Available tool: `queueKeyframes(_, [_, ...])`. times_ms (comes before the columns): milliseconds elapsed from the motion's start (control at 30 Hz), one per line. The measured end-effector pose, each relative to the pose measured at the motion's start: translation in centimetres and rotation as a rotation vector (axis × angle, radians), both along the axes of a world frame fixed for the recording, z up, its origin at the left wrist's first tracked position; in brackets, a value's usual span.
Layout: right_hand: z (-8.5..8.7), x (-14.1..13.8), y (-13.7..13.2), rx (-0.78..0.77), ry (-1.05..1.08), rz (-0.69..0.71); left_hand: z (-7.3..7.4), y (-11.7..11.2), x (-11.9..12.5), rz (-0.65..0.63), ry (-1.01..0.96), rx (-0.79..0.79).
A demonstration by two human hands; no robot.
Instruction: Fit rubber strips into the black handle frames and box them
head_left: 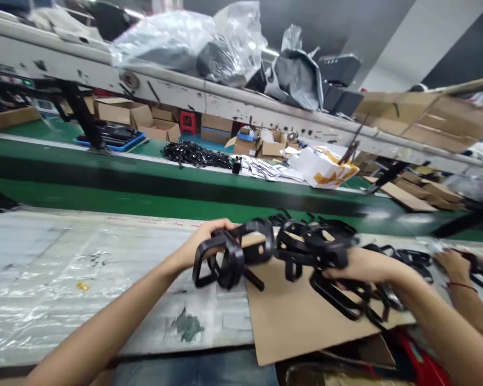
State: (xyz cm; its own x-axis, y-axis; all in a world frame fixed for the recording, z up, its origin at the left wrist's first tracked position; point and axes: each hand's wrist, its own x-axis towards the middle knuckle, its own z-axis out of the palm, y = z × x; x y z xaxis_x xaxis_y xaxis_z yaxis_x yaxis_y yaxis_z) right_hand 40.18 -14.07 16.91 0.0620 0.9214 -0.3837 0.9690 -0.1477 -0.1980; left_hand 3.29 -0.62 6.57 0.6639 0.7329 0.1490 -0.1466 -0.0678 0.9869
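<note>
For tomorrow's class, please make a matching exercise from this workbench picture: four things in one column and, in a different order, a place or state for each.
Things:
1. The person's left hand
2. The cardboard sheet
3. The red stool
4. The co-worker's hand

Places or states:
A. Wears a red cord at the wrist
B. Grips a black plastic frame
C. Stands among cardboard boxes beyond the green belt
D. Lies under a black plastic frame

Pairs: 1-B; 2-D; 3-C; 4-A
</note>
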Motion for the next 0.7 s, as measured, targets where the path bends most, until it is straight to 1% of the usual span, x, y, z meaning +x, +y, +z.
queueKeyframes(33, [-0.1,-1.8,3.3,0.003,-0.004,0.05,0.1,2.5,-0.1,0.127,0.018,0.073])
queueKeyframes(100, [-1.1,-5.0,8.6,0.043,0.012,0.133,-0.2,7.1,0.0,0.345,0.081,0.101])
queueKeyframes(167, [-3.0,-7.6,12.7,0.123,-0.001,0.215,-1.0,10.8,0.5,0.451,0.115,0.094])
queueKeyframes(200, [-4.0,-8.7,14.3,0.16,-0.022,0.245,-1.6,12.2,0.8,0.493,0.139,0.088])
queueKeyframes(233, [-5.1,-9.6,15.5,0.189,-0.05,0.264,-2.2,13.3,1.0,0.522,0.172,0.079])
queueKeyframes(300, [-6.9,-10.9,17.2,0.228,-0.119,0.273,-3.7,14.8,1.3,0.548,0.263,0.066])
queueKeyframes(400, [-8.8,-11.5,17.5,0.273,-0.217,0.253,-5.7,15.8,0.8,0.568,0.42,0.09])
queueKeyframes(500, [-9.5,-11.2,16.0,0.302,-0.269,0.249,-6.9,16.1,-0.1,0.596,0.567,0.16])
queueKeyframes(600, [-9.7,-11.2,14.0,0.32,-0.297,0.223,-7.2,16.4,-1.0,0.598,0.678,0.231])
queueKeyframes(700, [-9.6,-11.5,12.2,0.327,-0.308,0.167,-6.9,16.7,-1.6,0.575,0.756,0.279])
